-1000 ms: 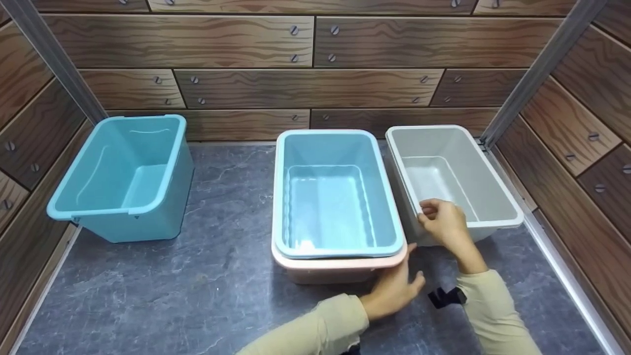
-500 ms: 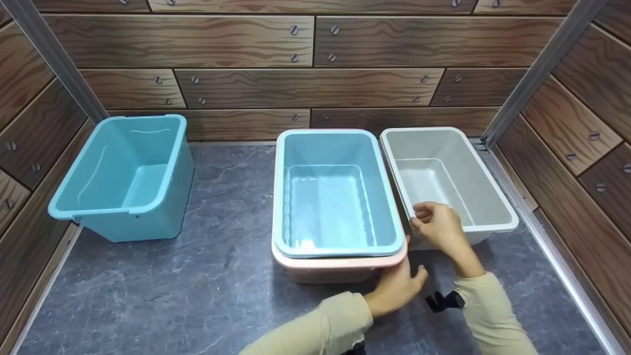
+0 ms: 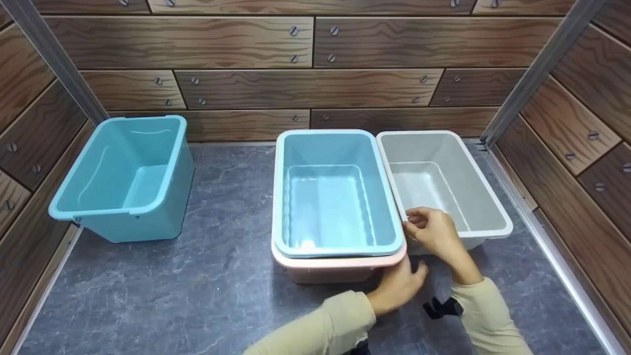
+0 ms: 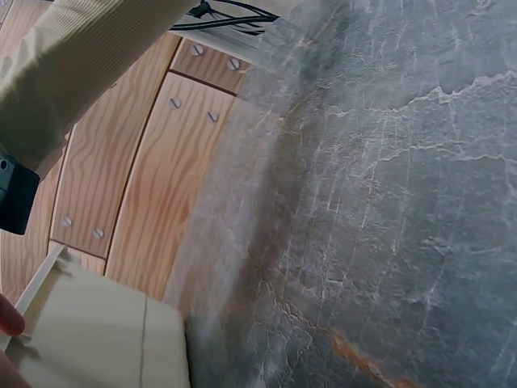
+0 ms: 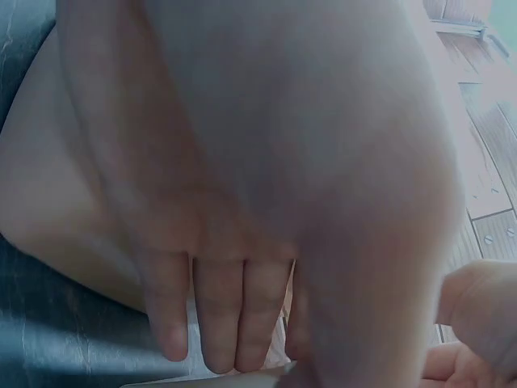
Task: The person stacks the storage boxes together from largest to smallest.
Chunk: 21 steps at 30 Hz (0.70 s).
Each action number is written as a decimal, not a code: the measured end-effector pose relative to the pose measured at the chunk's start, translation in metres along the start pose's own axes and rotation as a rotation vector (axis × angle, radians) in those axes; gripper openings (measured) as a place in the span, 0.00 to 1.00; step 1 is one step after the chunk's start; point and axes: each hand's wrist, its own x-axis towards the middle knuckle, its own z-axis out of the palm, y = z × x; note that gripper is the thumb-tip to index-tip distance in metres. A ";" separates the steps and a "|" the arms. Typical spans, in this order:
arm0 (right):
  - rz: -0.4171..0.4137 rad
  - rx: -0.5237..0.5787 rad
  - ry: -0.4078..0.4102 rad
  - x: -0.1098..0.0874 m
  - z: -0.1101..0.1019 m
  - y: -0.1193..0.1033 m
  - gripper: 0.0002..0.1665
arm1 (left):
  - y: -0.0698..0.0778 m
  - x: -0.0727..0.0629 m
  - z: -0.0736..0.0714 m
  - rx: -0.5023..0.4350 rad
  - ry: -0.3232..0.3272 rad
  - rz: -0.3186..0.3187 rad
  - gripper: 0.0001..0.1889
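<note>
- On my head view, the grey bin (image 3: 456, 182) has slid left and a little nearer to the wearer over the last second; the gap I saw beside the pink bin (image 3: 335, 274) has narrowed until the rims lie side by side, though I can't confirm contact along the full edge.
- The right hand (image 3: 434, 231) has travelled with it, pinching the grey bin's left rim close to the near corner.
- I see the left hand (image 3: 398, 286) at the pink bin's near right corner, about where it was; its fingers go out of sight under the rim and the thumb stands out, so I can't tell whether it grips.
- The light blue bin (image 3: 325, 207) sits nested in the pink one, and neither has shifted noticeably.
- Far to the left, the teal bin (image 3: 153, 224) stands upright where it stood before, well apart from the others.
- All of this rests on the dark marbled surface (image 3: 222, 276), before the wood-patterned panels (image 3: 246, 42).
- My left wrist view gives mostly that surface, plus a pale bin wall (image 4: 105, 339) I can't match to a particular bin.
- On the right wrist view, the hand fills most of the picture, fingers pointing down.
</note>
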 end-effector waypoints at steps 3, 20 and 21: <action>-0.006 0.003 -0.006 -0.001 0.001 -0.001 0.16 | 0.000 0.000 0.000 -0.003 0.007 0.007 0.36; -0.041 0.041 0.089 -0.001 -0.002 0.006 0.13 | 0.007 0.007 0.004 -0.162 0.051 -0.110 0.37; -0.039 0.049 0.100 -0.001 -0.002 0.007 0.13 | 0.007 0.007 0.004 -0.174 0.052 -0.120 0.36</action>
